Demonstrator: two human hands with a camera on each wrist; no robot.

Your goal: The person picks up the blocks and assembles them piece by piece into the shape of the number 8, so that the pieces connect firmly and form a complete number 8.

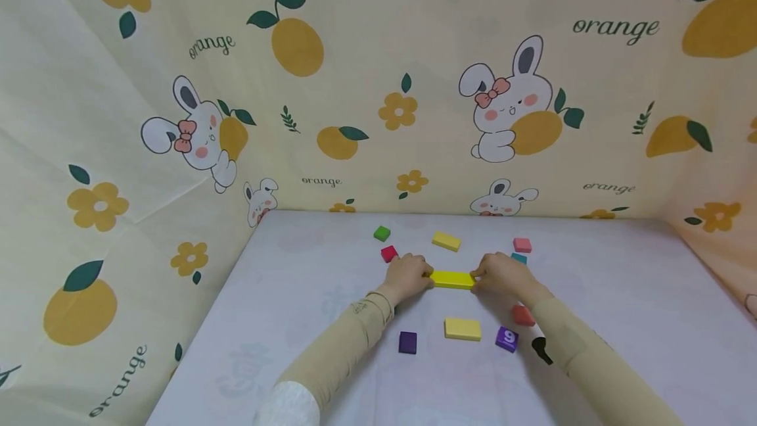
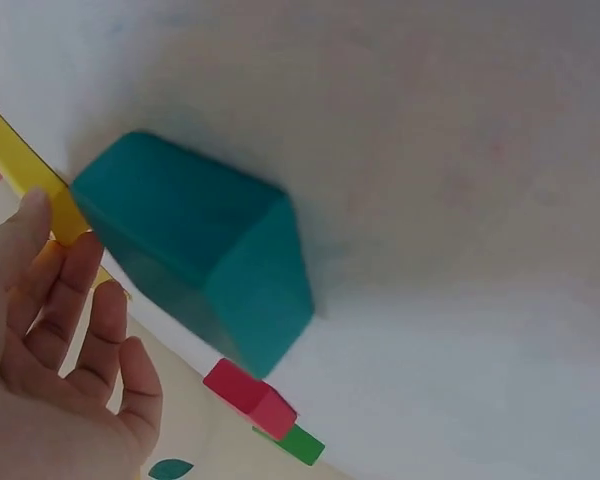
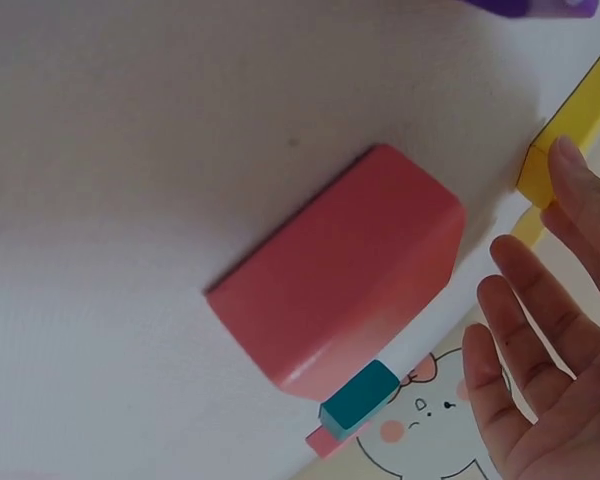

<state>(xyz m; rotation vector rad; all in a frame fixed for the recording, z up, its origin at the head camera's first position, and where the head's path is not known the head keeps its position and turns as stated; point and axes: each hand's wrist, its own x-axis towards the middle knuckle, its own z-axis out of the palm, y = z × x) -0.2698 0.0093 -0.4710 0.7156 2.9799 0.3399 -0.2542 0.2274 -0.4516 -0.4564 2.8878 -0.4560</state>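
Note:
A long bright-yellow block [image 1: 452, 279] lies across the middle of the table, between the hands. Its left end is pinched between the thumb and fingers of the left hand [image 1: 408, 277]. The right hand [image 1: 503, 275] pinches the other end. In the left wrist view a teal block [image 2: 190, 220] stands close beside the left hand; the left arm mostly covers it in the head view. Near the right wrist lies a coral-red block [image 3: 350, 270]. Beyond the left fingers sits a small red block [image 1: 389, 254].
Behind the hands are a green block [image 1: 382, 233], a pale yellow block [image 1: 446, 240], a pink block [image 1: 522, 244] and a teal piece [image 1: 519, 258]. In front lie a dark purple block [image 1: 408, 342], another pale yellow block [image 1: 462, 329] and a purple block marked 9 [image 1: 506, 339].

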